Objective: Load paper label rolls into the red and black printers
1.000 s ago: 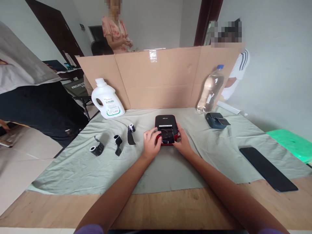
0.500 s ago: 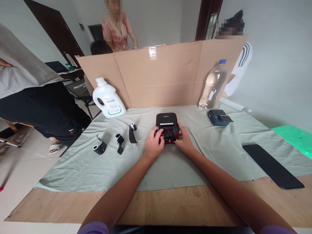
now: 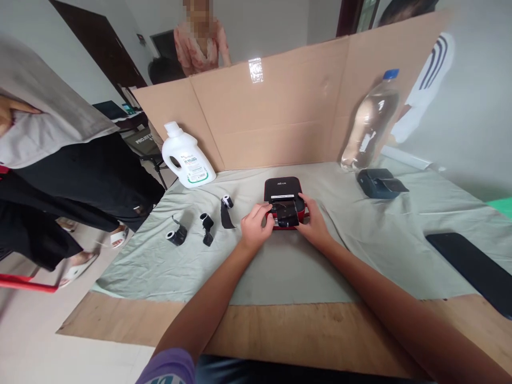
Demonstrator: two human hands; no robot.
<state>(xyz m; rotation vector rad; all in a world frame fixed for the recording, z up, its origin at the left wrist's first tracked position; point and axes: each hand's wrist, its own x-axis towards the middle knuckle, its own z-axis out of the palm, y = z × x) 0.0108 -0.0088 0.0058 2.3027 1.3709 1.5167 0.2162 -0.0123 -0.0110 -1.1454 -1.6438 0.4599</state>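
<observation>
A small black-and-red label printer [image 3: 283, 188] sits on the cloth in front of me. A glossy black label strip [image 3: 287, 212] comes out of its front slot. My left hand [image 3: 256, 226] is at the printer's front left, with thumb and forefinger closed at the strip's left edge. My right hand [image 3: 314, 223] is wrapped round the printer's right side, its fingers along the red edge. To the left lie three black label rolls, a near one [image 3: 176, 235], a middle one [image 3: 206, 228] and a far one [image 3: 228, 210], each with a loose tail.
A white detergent jug [image 3: 188, 157] and a clear bottle [image 3: 370, 125] stand before a cardboard screen [image 3: 276, 117]. On the right are a dark small printer [image 3: 380, 184] and a black phone-like slab [image 3: 472, 266]. People stand at the left and behind the screen.
The head view has turned slightly, shifting the table in the picture. My left fingers have moved from the printer's front to the strip's left edge. My right hand stays on the printer.
</observation>
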